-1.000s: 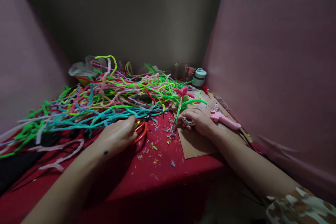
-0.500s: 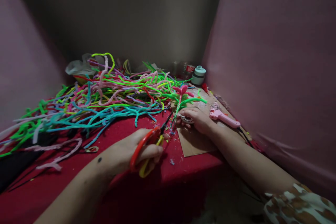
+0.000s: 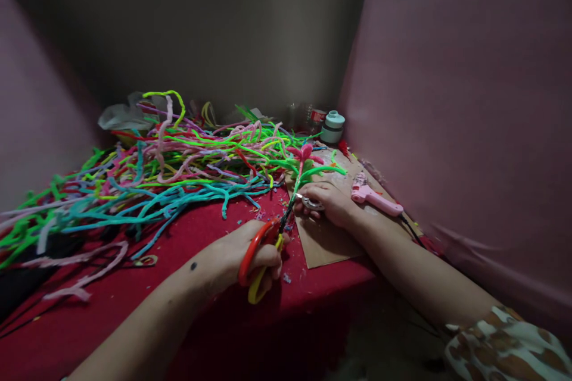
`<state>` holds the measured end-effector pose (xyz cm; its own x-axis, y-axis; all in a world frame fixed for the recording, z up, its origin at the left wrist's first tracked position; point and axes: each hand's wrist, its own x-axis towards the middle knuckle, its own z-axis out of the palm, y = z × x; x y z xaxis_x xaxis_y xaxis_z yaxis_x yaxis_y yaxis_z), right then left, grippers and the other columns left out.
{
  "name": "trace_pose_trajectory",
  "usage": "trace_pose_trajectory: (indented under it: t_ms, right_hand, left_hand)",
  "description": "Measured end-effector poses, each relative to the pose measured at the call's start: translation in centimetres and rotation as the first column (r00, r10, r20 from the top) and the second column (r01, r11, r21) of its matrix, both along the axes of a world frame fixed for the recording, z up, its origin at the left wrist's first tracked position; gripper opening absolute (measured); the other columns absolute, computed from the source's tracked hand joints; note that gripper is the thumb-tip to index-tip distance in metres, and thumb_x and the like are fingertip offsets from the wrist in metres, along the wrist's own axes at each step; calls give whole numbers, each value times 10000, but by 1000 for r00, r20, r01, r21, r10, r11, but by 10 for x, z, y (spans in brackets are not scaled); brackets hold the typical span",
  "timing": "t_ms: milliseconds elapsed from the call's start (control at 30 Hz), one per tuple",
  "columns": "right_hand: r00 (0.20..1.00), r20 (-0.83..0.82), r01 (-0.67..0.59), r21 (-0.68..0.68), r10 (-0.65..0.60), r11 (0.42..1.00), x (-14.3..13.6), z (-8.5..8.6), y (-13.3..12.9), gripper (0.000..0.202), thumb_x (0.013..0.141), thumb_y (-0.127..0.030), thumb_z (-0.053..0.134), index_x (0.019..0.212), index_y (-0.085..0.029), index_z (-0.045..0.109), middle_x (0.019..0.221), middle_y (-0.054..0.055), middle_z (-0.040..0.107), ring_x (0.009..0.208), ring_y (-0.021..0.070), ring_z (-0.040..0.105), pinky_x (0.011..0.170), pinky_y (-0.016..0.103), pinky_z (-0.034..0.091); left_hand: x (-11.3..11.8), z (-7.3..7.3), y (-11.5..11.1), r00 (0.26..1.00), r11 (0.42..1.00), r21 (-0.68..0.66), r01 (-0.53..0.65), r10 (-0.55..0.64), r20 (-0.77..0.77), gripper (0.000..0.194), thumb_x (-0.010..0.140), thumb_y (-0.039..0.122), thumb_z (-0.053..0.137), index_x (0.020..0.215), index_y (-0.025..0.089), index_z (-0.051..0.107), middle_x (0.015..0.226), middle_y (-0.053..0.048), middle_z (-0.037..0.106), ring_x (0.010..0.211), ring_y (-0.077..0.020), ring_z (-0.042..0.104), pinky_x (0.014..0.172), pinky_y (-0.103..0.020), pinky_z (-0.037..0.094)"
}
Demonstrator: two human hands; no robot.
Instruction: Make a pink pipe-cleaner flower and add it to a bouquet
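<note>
My left hand (image 3: 261, 256) is closed through the handles of a pair of scissors (image 3: 255, 245), one loop red and the other yellow. The dark blades point up and away and lie against the lower stem of a pipe-cleaner flower (image 3: 300, 169). Pink fuzzy petals top that flower, with long green leaves beneath. My right hand (image 3: 324, 199) pinches its stem from the right. A whitish spool-like ring (image 3: 311, 203) also sits in my right fingers; what is wound on it, if anything, I cannot make out. The scissors' tips are hard to tell from the stem.
A tangled heap of coloured pipe cleaners (image 3: 192, 161) covers the left and back of the red cloth (image 3: 187, 303). Right of my right hand, a pink glue gun (image 3: 378, 196) lies on cardboard (image 3: 322, 247). Behind stands a pale green bottle (image 3: 333, 127), near a clear plastic bag (image 3: 125, 114) farther left.
My left hand has moved right and the scissors' blades have come up against the flower stem. My right hand keeps its hold. The whole view has shifted slightly.
</note>
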<state>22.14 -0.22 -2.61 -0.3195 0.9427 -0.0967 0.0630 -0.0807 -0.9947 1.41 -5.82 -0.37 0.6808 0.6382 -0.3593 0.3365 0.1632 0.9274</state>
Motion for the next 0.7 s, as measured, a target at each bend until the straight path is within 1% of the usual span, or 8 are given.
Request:
trace_pose_trajectory:
  t_ms: [167,333,433,500,567,633,700]
  right_hand:
    - [1000,-4,0,10,0,1000,1,-2,1,155,697,-251,490,611,-155,577,608,33,604,416,81,438,348,201,300]
    - [1000,-2,-7,25,8,1000,2,-1,1,179,708,-259,501,576,-162,574,584,33,590,400,80,422,347,209,274]
    - [1000,0,-5,21,5,1000,2,-1,1,184,707,-261,499,569,-166,576,585,35,594,402,84,419,351,215,278]
    - [1000,-1,2,13,-2,1000,2,-2,2,179,703,-261,500,567,-171,576,583,37,603,414,93,430,355,217,289]
    - [1000,-8,4,10,-4,1000,3,-3,3,180,699,-262,497,565,-174,579,573,38,606,422,101,440,359,219,299]
    - [1000,-5,-1,22,1,1000,4,-4,4,190,692,-256,486,552,-171,583,549,36,598,415,100,438,359,216,297]
    - [1000,0,-3,31,3,1000,4,-4,4,196,678,-249,479,540,-162,587,525,35,588,405,94,433,356,211,287]
  left_hand:
    - [5,3,5,999,999,42,-2,4,-44,116,673,197,490,590,144,552,515,-6,572,470,-132,544,447,-221,422]
    - [11,6,9,997,997,79,26,-20,-79,98,662,215,485,603,153,532,518,2,553,471,-136,536,446,-229,415]
    - [13,6,9,982,979,202,15,24,-186,76,649,234,499,638,161,517,530,14,531,483,-131,508,454,-229,392]
    - [15,6,9,966,953,304,12,68,-251,106,661,265,509,674,161,519,560,19,516,505,-120,474,468,-224,375]
    - [16,6,8,955,923,384,32,85,-286,134,687,296,508,701,162,516,595,21,500,539,-113,443,487,-218,363]
    - [15,9,6,947,900,431,69,77,-313,142,716,307,498,705,166,507,622,20,493,567,-110,431,505,-211,356]
    - [10,13,4,936,894,432,121,42,-350,147,739,313,485,709,170,501,626,21,500,563,-107,432,500,-204,345]
